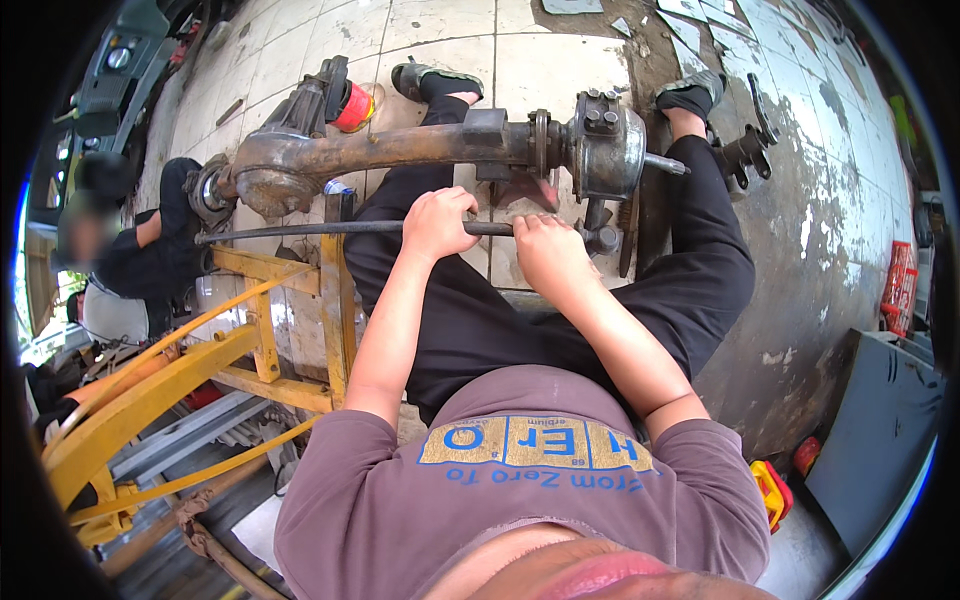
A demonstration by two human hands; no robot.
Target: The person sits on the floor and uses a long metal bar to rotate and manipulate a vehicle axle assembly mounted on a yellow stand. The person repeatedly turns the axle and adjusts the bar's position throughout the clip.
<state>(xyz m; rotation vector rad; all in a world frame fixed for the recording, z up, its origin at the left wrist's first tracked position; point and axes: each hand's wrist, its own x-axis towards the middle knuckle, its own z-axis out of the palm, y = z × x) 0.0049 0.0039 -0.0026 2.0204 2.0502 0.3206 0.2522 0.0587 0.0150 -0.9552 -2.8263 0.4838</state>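
Observation:
A rusty vehicle axle (400, 148) lies crosswise in front of me between my knees. It has a round differential housing (275, 170) toward the left and a bolted hub housing (610, 150) with a protruding shaft at the right. Nearer to me, roughly parallel to the axle, runs a long dark metal rod (320, 229). My left hand (437, 222) is closed around the rod near its middle. Just to the right, my right hand (550, 252) has its fingers curled over the rod's right part, close to a metal joint (602, 239) below the hub housing. My right hand hides the rod's right end.
A yellow metal frame (338, 300) stands at my left knee. Behind the axle is a red can (352, 108). Another person (150, 230) sits at the axle's left end. Metal brackets (745, 155) lie beyond my right leg, and a grey cabinet (870, 430) stands at right.

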